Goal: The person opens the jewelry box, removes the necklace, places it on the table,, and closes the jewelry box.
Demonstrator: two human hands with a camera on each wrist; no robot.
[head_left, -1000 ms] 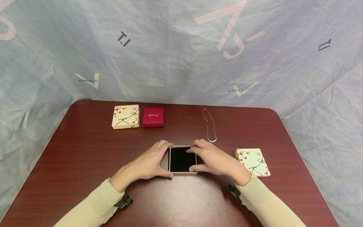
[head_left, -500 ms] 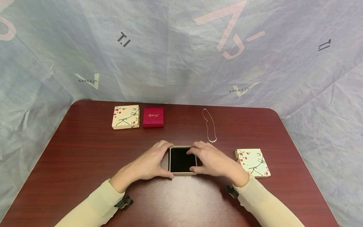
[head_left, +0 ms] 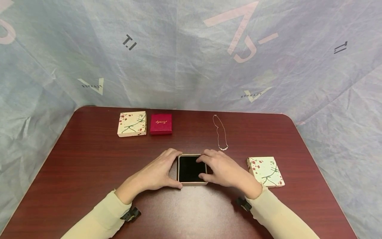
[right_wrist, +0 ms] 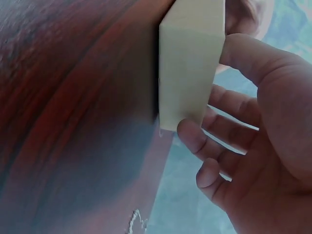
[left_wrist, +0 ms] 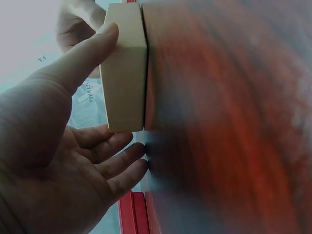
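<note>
A jewelry box base (head_left: 192,183) with a black insert (head_left: 188,169) sits on the table between the hands. My left hand (head_left: 158,169) holds its left end, thumb at the near corner and fingers at the far one. In the left wrist view the thumb lies along the pale side wall (left_wrist: 124,87). My right hand (head_left: 225,169) is at the right end, its thumb and a fingertip resting on the insert. Other right fingers (right_wrist: 192,136) touch the box end in the right wrist view. A thin necklace (head_left: 223,149) lies beyond the right hand.
A floral lid-like square box piece (head_left: 267,171) lies by the right forearm. At the back left are another floral box (head_left: 132,124) and a red box (head_left: 161,124) with gold lettering. A fabric backdrop (head_left: 179,56) hangs behind the dark red table (head_left: 89,149).
My right thumb has shifted from the near rim onto the black insert. My left hand and the box have stayed in place.
</note>
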